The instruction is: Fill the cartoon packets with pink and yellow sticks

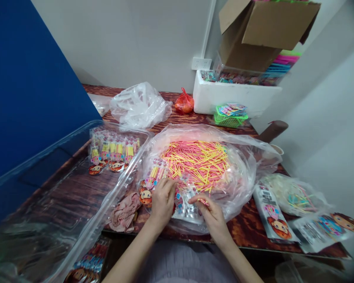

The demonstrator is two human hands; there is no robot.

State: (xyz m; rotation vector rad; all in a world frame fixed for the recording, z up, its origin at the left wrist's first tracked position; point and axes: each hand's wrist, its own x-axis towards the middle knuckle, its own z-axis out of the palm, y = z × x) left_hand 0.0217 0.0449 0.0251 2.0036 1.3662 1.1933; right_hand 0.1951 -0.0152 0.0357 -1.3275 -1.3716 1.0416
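Observation:
A pile of thin pink and yellow sticks [196, 161] lies in an opened clear plastic bag [244, 173] on the wooden table. My left hand [163, 199] is curled at the pile's near edge, fingers closed on a small cartoon-printed packet [149, 184] holding sticks. My right hand [210, 210] pinches a few pink sticks [203, 202] just above a clear packet [186, 208] lying between both hands.
A clear plastic bin [76, 220] at the left holds filled packets [113, 153]. Empty printed packets [275, 220] lie at the right. Behind stand a crumpled plastic bag [140, 104], a red bag [184, 103], a green basket [230, 114], a white foam box [233, 94] and a cardboard box [259, 31].

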